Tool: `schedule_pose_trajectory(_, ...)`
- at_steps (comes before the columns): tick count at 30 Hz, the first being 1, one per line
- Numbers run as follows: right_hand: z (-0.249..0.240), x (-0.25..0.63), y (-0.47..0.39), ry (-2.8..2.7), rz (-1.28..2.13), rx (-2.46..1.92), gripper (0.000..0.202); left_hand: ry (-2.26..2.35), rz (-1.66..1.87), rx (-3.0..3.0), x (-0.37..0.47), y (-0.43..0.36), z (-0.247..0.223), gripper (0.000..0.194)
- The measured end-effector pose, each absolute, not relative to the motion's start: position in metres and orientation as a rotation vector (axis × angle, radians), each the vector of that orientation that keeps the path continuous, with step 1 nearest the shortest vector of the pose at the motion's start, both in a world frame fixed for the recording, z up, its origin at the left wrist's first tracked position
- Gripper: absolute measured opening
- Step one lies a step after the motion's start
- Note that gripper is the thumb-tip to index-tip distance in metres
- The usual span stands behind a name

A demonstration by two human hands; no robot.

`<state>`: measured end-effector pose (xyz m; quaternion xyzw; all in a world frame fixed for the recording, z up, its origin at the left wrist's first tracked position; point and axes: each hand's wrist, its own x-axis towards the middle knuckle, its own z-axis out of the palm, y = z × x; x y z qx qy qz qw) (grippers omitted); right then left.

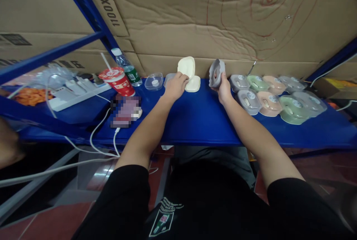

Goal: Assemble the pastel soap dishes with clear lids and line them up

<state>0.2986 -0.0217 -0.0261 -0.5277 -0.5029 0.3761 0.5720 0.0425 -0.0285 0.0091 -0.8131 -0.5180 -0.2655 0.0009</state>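
Observation:
My left hand (176, 85), its fingers closed, grips the lower edge of an upright cream-coloured rounded-square tray (186, 66). Just below it, a second cream rounded-square piece (192, 84) lies on the blue shelf; whether the two are joined I cannot tell. My right hand (223, 86) holds a grey plastic container (216, 72) on its side, slightly above the shelf, with its hollow inside facing left. Close to my left hand lies a clear plastic lid (154, 82) with a white round spot, and another clear lid (169, 79) is partly hidden behind the hand.
Several lidded containers in grey, green (294, 109) and peach (269, 103) stand in rows on the right. On the left are a red drink cup (119, 82) with a straw, a water bottle (128, 69), a blurred-out object (126, 111), cables and a power strip (79, 93). Cardboard (178, 16) backs the shelf.

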Motion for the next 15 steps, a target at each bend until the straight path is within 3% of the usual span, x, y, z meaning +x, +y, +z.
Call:
schedule_pose_trajectory(9,-0.024,0.291,-0.03,-1.179,0.889,-1.211,0.106,-1.517,-0.483,-2.669,0.07,-0.028,-0.014,0.031)
schedule_pose_trajectory(15,-0.024,0.289,-0.034,-1.277,0.856,-1.232,0.112,-1.497,-0.553,-2.686,0.066,-0.024,-0.019,0.033)
